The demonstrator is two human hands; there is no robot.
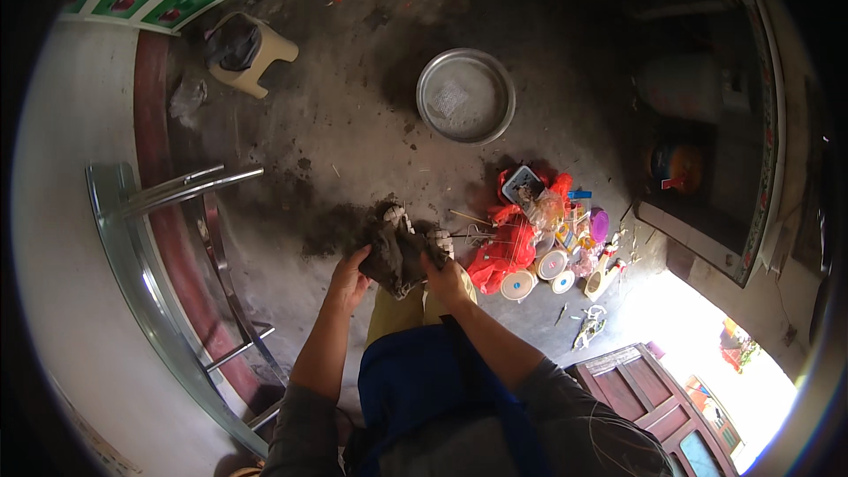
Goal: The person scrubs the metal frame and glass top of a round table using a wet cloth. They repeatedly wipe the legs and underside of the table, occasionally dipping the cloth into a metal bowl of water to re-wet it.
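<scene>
A dark, crumpled cloth (397, 258), grey-brown and dirty-looking, is stretched between my two hands above my feet. My left hand (350, 278) grips its left edge, thumb uppermost. Its right edge is pinched in my right hand (445, 280). Beyond the cloth, the tips of my light checked footwear (395, 214) show, with dark dirt on the concrete floor around them. Just to the right lie a red plastic bag (507, 252) with thin metal pieces on it and several round lidded containers (552, 265).
A round metal basin (466, 96) stands on the floor ahead. A beige plastic stool (255, 59) holds dark cloth at the upper left. A glass-topped metal-framed table (142, 245) lies along the left wall. A grey tray (523, 185) sits beyond the red bag; a wooden door (652, 391) is lower right.
</scene>
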